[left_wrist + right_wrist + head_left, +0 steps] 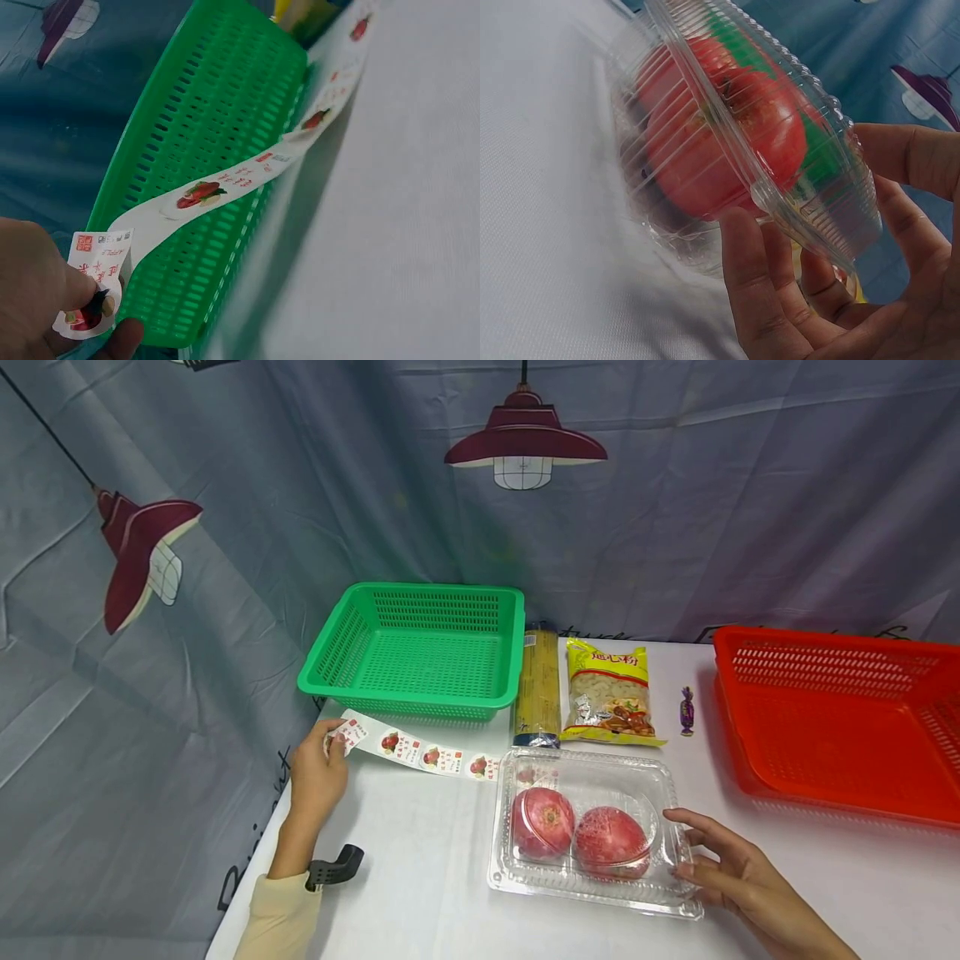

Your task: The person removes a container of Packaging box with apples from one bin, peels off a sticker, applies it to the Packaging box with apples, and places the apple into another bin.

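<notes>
A clear plastic clamshell box [585, 768] with two red apples [611, 842] inside sits on the table, its lid down. My right hand [738, 872] grips its right edge, fingers spread along the lid and rim, as the right wrist view also shows. With thumb and fingers, my left hand [318, 768] pinches the end of a white label strip [408, 748] printed with red fruit. In the left wrist view, the end label [94, 285] is bent over at the fingertips. From there the strip runs right, its far end reaching the box's upper left corner.
Behind the strip stands a green basket [420, 668]. A pack of noodles [538, 685] and a yellow food bag [609, 693] lie beyond the box. Right of them are a purple-wrapped candy [687, 711] and a red basket [840, 727]. Printed curtains enclose the white table [420, 868].
</notes>
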Action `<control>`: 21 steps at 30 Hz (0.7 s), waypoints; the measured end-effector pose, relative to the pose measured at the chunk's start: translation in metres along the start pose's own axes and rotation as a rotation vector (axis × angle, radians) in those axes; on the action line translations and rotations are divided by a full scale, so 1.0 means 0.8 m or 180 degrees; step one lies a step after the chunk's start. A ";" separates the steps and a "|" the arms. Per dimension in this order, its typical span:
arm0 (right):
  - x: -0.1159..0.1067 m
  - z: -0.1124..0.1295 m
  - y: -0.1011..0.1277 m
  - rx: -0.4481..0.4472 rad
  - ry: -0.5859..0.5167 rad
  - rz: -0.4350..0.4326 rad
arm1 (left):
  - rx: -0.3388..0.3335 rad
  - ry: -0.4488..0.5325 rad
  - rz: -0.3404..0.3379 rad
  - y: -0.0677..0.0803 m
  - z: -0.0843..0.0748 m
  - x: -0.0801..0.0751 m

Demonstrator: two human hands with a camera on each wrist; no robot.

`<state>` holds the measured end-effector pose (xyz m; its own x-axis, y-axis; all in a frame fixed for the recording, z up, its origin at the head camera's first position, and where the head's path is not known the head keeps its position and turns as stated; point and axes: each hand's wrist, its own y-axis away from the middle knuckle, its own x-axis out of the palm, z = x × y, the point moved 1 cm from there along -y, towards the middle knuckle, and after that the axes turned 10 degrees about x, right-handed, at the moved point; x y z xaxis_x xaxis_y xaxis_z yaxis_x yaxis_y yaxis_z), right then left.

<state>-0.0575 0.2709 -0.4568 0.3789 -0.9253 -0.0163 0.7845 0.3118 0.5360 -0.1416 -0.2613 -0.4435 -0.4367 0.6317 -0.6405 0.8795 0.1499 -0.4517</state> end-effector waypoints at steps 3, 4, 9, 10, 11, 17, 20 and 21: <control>0.000 0.000 -0.001 0.0058 0.0000 -0.0031 | -0.0269 0.0370 -0.0044 -0.002 -0.001 -0.002; 0.000 0.000 -0.001 0.0075 -0.0001 -0.0038 | -0.0374 0.0481 -0.0033 -0.002 -0.001 -0.004; 0.000 0.001 -0.001 0.0097 -0.0011 -0.0046 | -0.1121 0.1379 0.0102 -0.007 -0.001 -0.010; 0.000 0.001 -0.001 0.0097 -0.0015 -0.0046 | -0.1260 0.1583 0.0135 -0.008 0.000 -0.012; 0.000 0.001 -0.001 0.0100 -0.0017 -0.0044 | -0.1395 0.1777 0.0166 -0.009 0.001 -0.014; 0.000 0.002 -0.001 0.0109 -0.0049 -0.0023 | -0.1606 0.1905 0.0157 -0.010 0.000 -0.021; 0.000 0.002 -0.002 0.0113 -0.0060 -0.0020 | -0.1387 0.1444 0.0151 -0.009 -0.009 -0.019; 0.000 0.002 -0.002 0.0115 -0.0065 -0.0019 | -0.1287 0.1354 0.0173 -0.009 -0.014 -0.018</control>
<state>-0.0591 0.2701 -0.4564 0.3640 -0.9314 -0.0027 0.7684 0.2987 0.5660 -0.1396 -0.2631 -0.4244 -0.3482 0.8836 -0.3130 0.9373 0.3343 -0.0990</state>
